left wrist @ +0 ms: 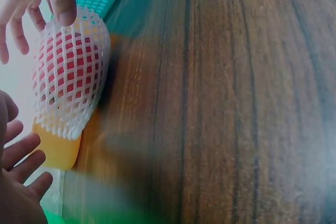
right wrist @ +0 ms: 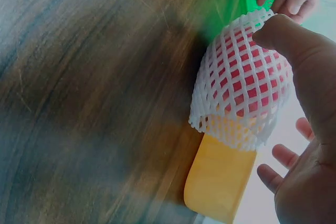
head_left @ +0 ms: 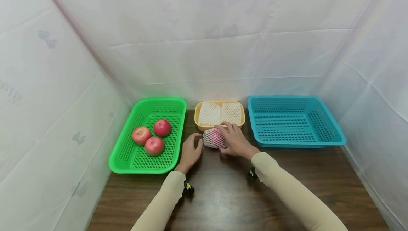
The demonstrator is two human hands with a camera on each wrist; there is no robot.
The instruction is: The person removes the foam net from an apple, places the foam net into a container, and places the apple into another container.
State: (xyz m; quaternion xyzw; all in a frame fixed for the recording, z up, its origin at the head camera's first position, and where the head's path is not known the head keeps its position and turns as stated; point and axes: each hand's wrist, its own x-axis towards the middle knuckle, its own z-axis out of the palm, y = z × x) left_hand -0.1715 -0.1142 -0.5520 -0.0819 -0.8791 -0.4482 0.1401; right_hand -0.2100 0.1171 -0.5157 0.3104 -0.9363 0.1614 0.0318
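An apple in a white foam net (head_left: 215,138) is at the middle of the table, just in front of the small yellow basket (head_left: 201,127). My right hand (head_left: 235,141) grips it from the right, fingers curved over its far side. In the right wrist view, the thumb (right wrist: 281,32) lies on the net's mesh. The net's loose end hangs past the red fruit in both wrist views. My left hand (head_left: 190,152) is at the other end of the net, its fingers spread and bent slightly, holding nothing. White foam nets (head_left: 209,113) lie in two stacks inside the yellow basket.
At left stands a green basket (head_left: 115,162) with three bare red apples (head_left: 154,146). A blue basket (head_left: 280,121) stands at right, with nothing in it. White sheeting (head_left: 210,61) hangs behind and along both sides of the dark wooden table (head_left: 220,195).
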